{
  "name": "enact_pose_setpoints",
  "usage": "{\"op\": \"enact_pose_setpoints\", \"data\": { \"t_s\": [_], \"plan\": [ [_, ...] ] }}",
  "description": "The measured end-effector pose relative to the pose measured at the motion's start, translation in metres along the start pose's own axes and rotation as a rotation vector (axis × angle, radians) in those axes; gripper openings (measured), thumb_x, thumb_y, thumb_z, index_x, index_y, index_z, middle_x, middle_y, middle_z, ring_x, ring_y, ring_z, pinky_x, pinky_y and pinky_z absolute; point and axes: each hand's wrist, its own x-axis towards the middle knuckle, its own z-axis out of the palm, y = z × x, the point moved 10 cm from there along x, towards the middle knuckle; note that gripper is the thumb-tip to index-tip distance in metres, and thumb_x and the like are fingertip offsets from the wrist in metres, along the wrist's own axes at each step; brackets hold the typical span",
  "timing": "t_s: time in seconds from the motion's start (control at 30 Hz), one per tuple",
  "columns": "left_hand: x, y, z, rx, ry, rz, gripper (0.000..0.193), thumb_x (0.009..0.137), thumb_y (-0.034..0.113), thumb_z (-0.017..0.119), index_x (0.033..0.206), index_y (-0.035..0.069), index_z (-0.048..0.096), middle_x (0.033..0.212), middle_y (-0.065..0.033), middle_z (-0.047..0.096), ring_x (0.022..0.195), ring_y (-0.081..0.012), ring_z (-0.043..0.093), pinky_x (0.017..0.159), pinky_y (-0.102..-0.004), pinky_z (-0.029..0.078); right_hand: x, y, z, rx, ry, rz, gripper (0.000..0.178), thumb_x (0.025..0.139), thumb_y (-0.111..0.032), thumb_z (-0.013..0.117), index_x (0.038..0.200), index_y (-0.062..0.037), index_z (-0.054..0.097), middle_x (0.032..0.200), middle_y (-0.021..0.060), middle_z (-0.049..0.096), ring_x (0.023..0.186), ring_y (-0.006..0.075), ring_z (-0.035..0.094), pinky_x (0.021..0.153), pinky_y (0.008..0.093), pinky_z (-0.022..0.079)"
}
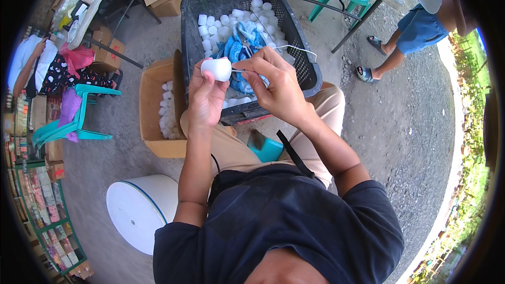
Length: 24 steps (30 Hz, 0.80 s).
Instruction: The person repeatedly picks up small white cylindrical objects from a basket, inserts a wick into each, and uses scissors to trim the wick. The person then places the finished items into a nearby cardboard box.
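My left hand (206, 100) is closed around a small white cylinder with rounded edges (216, 70), held on its side above the crate. Pinched between the thumb and fingers of my right hand (279, 83) is a thin pale rod (240, 70), whose tip points at the cylinder's right end. Whether the tip touches or enters it, I cannot tell. Beneath both hands stands a black plastic crate (311, 71) with several similar white cylinders (224, 20). A crumpled blue patterned cloth (247, 37) lies among them.
Left of the crate, a cardboard box (151, 97) holds more white cylinders. A white round tub (138, 213) sits near my left elbow. A white cord (300, 48) crosses the crate's right side. Green chairs (81, 113), tables and two people are farther out.
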Motion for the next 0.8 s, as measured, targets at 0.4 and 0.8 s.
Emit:
{"op": "enact_pose_setpoints", "data": {
  "t_s": [0.4, 0.8],
  "plan": [
    [-0.001, -0.014, 0.006, 0.057, 0.007, -0.010, 0.039, 0.089, 0.015, 0.066, 0.123, 0.007, 0.050, 0.119, -0.0136, 0.057, 0.107, -0.0220, 0.058, 0.092, -0.0357, 0.048, -0.022, 0.052, 0.023, 0.378, 0.013, 0.329, 0.026, 0.070, 0.009, 0.071, 0.094, 0.0015, 0.061, 0.091, 0.0119, 0.063, 0.072, 0.0201, 0.066, 0.064, 0.0298, 0.053],
    [-0.001, -0.008, 0.026, 0.568, -0.267, -0.182, 0.032, 0.091, 0.005, 0.054, 0.122, -0.005, 0.050, 0.114, -0.0164, 0.059, 0.106, -0.0214, 0.060, 0.089, -0.0321, 0.049, 0.028, 0.006, 0.032, -0.282, -0.394, -0.376, 0.021, 0.072, -0.002, 0.068, 0.091, -0.0122, 0.070, 0.085, 0.0035, 0.062, 0.085, 0.0219, 0.058, 0.071, 0.0344, 0.042]
  ]
}}
